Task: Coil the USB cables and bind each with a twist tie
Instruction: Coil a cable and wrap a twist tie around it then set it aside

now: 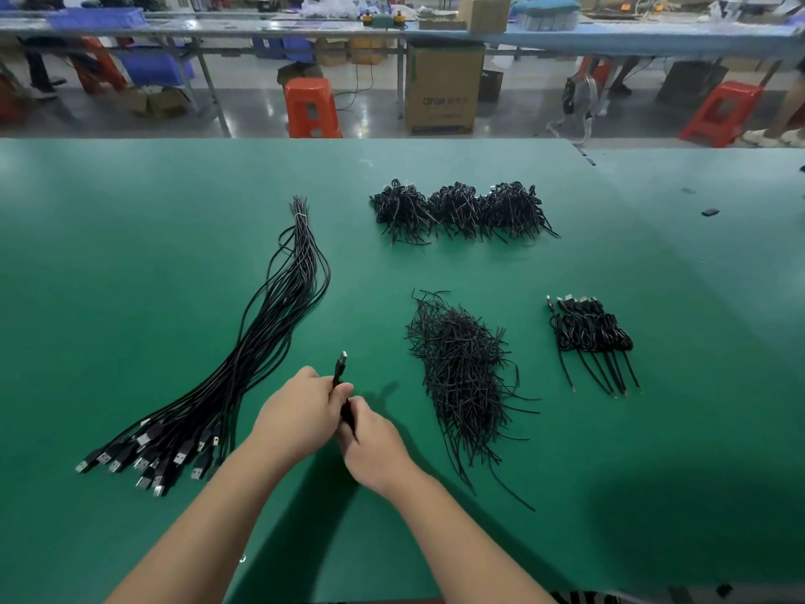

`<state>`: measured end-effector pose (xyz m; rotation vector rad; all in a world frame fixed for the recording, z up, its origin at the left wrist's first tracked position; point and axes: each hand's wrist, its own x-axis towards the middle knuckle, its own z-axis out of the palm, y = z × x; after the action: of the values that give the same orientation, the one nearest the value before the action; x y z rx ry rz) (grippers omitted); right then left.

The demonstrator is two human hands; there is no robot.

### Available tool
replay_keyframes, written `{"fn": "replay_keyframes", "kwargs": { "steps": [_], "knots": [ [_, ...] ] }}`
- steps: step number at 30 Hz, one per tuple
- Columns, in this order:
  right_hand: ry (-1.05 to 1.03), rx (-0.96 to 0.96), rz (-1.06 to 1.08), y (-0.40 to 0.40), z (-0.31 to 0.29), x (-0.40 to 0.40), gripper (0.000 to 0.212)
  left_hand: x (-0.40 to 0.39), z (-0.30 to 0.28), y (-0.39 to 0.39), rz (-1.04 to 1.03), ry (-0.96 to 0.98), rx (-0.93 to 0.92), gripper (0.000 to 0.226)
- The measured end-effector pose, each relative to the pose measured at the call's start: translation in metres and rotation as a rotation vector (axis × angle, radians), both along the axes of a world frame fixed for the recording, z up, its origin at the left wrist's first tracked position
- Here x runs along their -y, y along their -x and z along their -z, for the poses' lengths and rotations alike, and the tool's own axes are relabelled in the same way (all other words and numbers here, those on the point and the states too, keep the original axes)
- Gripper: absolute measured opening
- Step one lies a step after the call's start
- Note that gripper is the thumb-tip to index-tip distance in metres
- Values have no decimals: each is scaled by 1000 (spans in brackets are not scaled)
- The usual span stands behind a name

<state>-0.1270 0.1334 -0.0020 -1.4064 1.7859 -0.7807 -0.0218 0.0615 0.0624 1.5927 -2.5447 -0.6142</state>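
Note:
My left hand (300,411) and my right hand (370,442) meet over the near middle of the green table (130,255), both closed on one black USB cable (339,368) whose plug sticks up above my left fingers. Most of that cable is hidden inside my hands. A long bundle of uncoiled black USB cables (261,333) lies to the left, tied at its far end, plugs fanned out near me. A loose heap of black twist ties (461,377) lies to the right of my hands. Several coiled, bound cables (592,333) rest in a row further right.
Three dark heaps of coiled cables (461,211) sit at the far middle of the table. A small black piece (710,212) lies at the far right. Beyond the table's far edge are orange stools (311,106), a cardboard box (442,89) and another bench.

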Motion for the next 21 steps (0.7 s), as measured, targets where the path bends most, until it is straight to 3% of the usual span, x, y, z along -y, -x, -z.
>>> {"fn": "replay_keyframes", "kwargs": {
  "steps": [5,11,21],
  "knots": [
    [43,-135,-44,-2,-4,2,25,5,0,-5,8,57,193,47],
    [5,-132,-34,-3,-4,3,32,26,-5,-13,123,-100,-114,23],
    [-52,-51,-46,0,-5,3,32,37,-12,-7,181,-231,-111,23]
  ]
}}
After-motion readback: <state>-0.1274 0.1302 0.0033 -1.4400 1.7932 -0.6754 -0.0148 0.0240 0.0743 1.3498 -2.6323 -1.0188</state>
